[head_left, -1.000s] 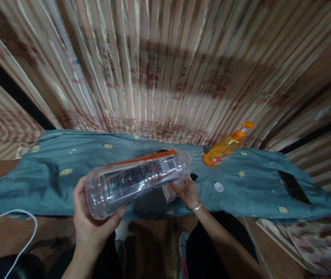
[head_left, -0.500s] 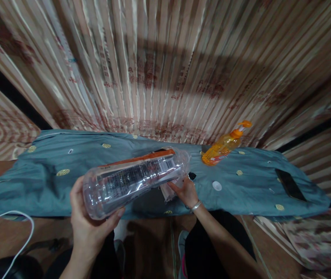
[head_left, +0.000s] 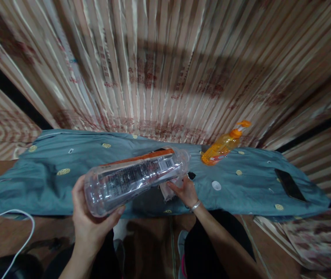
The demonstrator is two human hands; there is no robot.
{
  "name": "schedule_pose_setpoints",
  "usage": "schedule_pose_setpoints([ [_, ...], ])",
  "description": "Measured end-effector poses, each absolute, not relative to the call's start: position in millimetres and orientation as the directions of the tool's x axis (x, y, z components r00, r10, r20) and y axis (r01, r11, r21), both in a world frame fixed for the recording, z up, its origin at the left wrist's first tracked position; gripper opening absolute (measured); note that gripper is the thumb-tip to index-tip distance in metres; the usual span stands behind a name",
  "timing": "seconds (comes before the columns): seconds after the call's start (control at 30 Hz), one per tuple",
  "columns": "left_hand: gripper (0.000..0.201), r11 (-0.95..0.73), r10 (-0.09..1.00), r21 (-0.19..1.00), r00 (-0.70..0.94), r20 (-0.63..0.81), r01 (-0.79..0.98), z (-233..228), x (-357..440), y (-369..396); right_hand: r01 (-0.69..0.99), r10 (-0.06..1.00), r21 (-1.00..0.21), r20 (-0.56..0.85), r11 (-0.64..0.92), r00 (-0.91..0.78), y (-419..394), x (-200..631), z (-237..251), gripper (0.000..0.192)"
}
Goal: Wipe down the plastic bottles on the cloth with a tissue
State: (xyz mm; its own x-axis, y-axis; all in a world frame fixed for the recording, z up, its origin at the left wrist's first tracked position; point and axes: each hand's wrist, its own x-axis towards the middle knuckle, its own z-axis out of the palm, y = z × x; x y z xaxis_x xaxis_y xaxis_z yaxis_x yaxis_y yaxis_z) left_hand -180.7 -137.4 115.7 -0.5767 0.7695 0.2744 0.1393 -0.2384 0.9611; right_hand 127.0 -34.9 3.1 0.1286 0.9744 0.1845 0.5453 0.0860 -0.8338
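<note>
A large clear plastic bottle (head_left: 136,180) with an orange and dark printed label lies slanted across the view, its base to the left and its neck to the upper right. My left hand (head_left: 91,221) grips the base end, thumb underneath. By the neck end, my right hand (head_left: 185,192) is closed on a pale pinkish cloth (head_left: 167,192) against the bottle's lower side. Part of the cloth hangs below the bottle, and the bottle hides some right-hand fingers. A bracelet circles the right wrist.
An orange pump bottle (head_left: 222,148) stands on the teal patterned bedding (head_left: 46,186). A white round cap (head_left: 216,185), a small black item (head_left: 191,176) and a dark phone (head_left: 290,185) lie to the right. A pleated curtain (head_left: 165,69) hangs behind; a white cable (head_left: 28,232) loops at lower left.
The clear bottle's base end and my left hand have shifted slightly to the right and up. My right hand and the cloth look almost the same.
</note>
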Motion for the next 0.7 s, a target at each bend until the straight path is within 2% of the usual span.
schedule_pose_setpoints([
  [0.7,0.111,-0.235,0.784,0.966,-0.567,0.253,0.107,115.2,-178.9,-139.3,0.542,0.978,-0.836,0.17,0.08,0.117,-31.2,129.3,-8.1,0.051],
])
